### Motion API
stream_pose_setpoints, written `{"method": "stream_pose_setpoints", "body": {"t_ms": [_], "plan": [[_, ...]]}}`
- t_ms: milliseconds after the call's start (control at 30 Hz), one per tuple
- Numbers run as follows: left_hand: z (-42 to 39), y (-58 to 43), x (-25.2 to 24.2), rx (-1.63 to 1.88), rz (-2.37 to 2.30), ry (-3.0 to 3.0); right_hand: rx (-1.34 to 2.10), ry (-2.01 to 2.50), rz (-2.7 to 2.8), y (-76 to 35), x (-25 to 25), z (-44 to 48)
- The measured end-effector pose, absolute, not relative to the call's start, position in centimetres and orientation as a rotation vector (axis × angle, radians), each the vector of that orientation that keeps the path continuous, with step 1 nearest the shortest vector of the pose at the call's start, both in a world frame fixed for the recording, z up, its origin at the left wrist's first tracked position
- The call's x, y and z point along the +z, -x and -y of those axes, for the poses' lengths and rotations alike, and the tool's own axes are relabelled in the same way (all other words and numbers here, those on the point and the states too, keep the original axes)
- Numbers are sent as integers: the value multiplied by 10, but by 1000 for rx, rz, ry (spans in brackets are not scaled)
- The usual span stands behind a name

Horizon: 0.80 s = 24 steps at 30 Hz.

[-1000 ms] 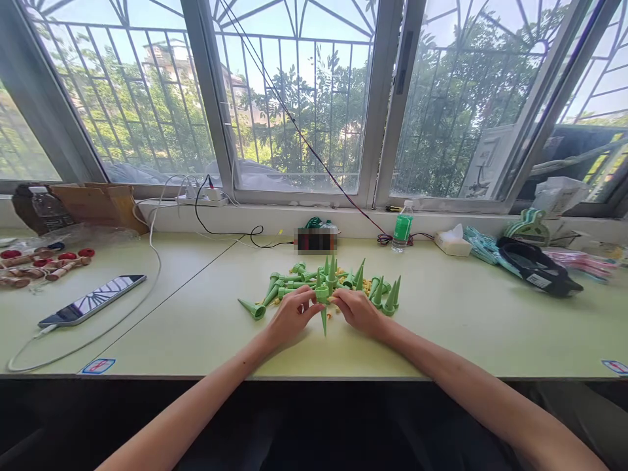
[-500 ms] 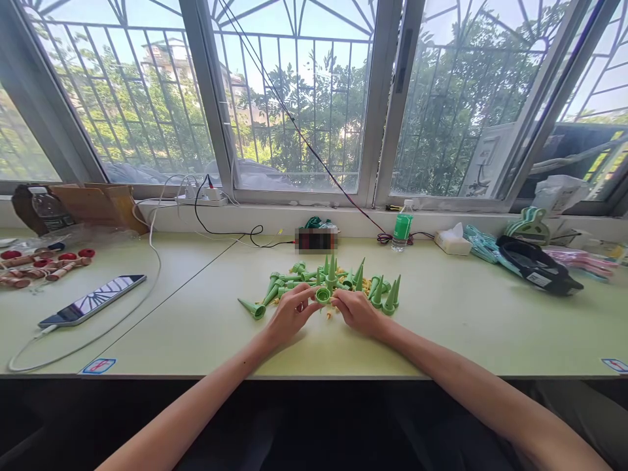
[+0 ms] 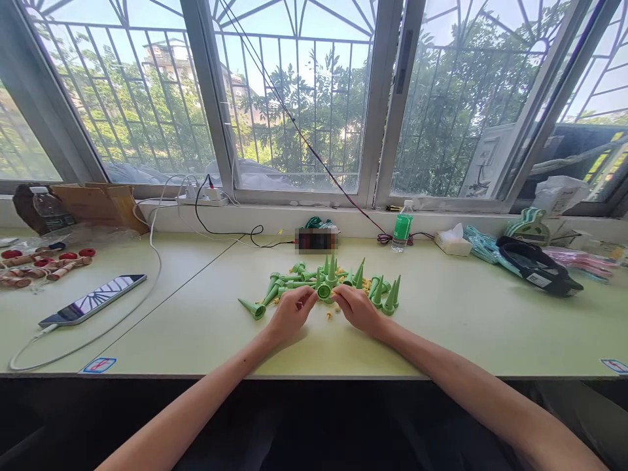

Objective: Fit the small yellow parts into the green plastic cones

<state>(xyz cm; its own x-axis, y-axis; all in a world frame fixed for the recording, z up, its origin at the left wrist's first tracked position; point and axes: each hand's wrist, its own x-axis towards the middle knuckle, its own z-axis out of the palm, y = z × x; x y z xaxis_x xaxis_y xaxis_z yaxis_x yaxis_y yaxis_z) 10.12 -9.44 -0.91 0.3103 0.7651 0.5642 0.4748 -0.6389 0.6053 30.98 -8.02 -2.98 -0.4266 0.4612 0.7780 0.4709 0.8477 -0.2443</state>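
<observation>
Between my hands is a hollow green plastic spike [image 3: 324,292], its round open end facing me. My left hand [image 3: 292,313] is closed, thumb and fingertips pinched at the spike's left rim. On the other side, my right hand [image 3: 360,310] is also closed in a pinch close to the right rim; what its fingertips hold is too small to make out. Just beyond lies a pile of similar green spikes [image 3: 390,301], some upright and some on their sides, with small yellow pieces among them. One loose yellow piece [image 3: 328,315] rests on the table between my wrists.
Left on the pale table [image 3: 196,327] are a charging phone [image 3: 93,301] and wooden toys with red balls [image 3: 70,256]. Along the window stand a pixelated device [image 3: 316,241], a green-labelled bottle [image 3: 403,226] and a tissue box [image 3: 452,242]. A black strapped item [image 3: 537,267] lies right.
My left fingers have drawn closer together at the spike's left rim. The spike's open end has shifted slightly down and turned a little. My right hand has barely moved.
</observation>
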Motion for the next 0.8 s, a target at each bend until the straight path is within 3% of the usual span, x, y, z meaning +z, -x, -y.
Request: {"method": "stream_pose_setpoints", "body": {"t_ms": [333,800], "plan": [[93,-100,-12,1070,-1030,-1990,-74,641,2172,-308,-25,86],[102,-98,-2,1024,-959,-2174,60,672,2230,-312,-24,87]]}}
